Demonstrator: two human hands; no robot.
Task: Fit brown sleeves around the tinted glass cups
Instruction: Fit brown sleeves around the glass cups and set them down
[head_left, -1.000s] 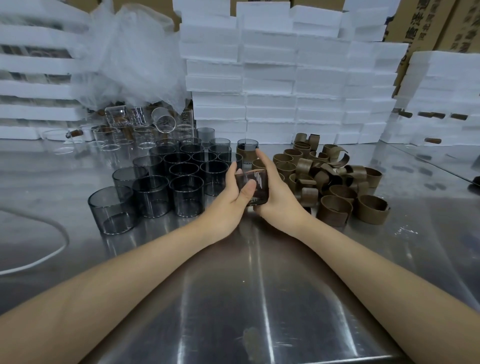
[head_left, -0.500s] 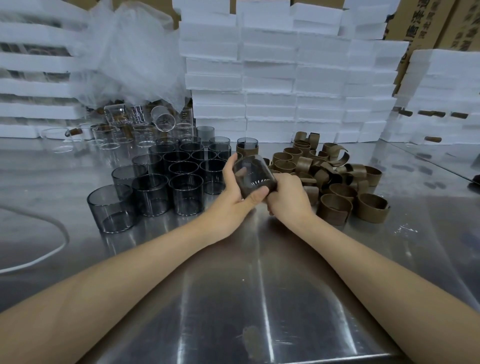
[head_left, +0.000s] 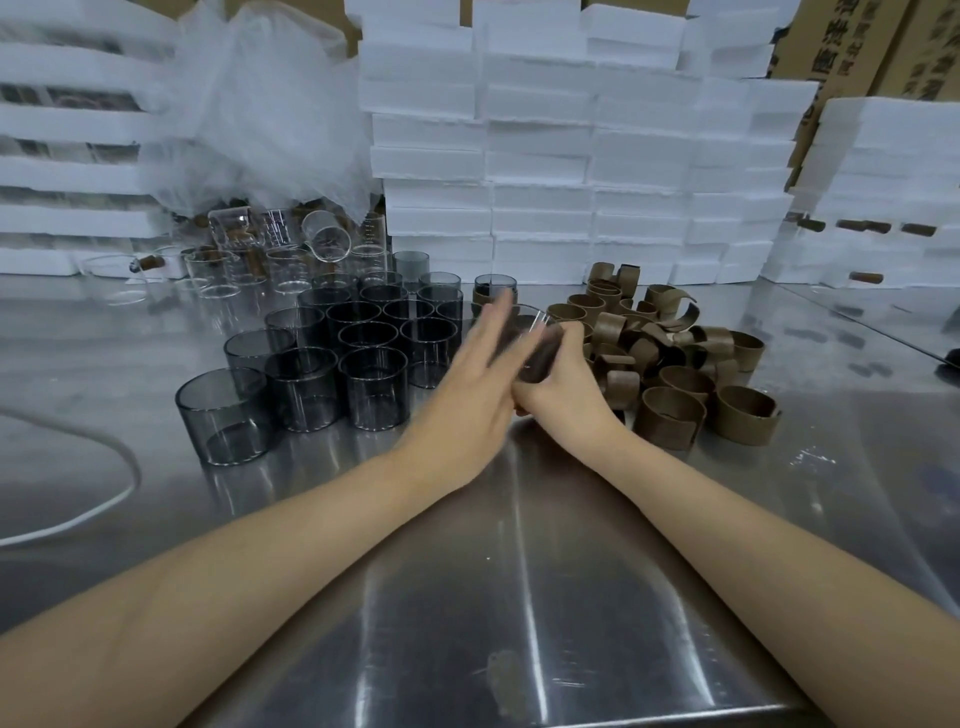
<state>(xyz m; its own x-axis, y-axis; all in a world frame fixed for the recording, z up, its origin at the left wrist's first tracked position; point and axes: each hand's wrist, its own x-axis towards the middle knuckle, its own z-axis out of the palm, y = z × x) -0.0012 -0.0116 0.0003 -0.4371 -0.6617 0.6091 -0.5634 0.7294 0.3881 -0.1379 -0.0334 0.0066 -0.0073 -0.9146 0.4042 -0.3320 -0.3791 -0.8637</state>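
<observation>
Right hand (head_left: 563, 387) grips a smoky, cylindrical glass cup (head_left: 537, 348), tilted, just above the brushed-steel table (head_left: 467, 597) and beside the curled brown sleeves (head_left: 675, 364). Left hand (head_left: 467, 395): fingers straight, motion-blurred, flat against the cup's side.

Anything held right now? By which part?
Right hand grips the tilted tinted glass cup, wrapped in a brown sleeve, round its lower end. Left hand, fingers straight and blurred, grips nothing; whether it touches the cup is unclear.
</observation>
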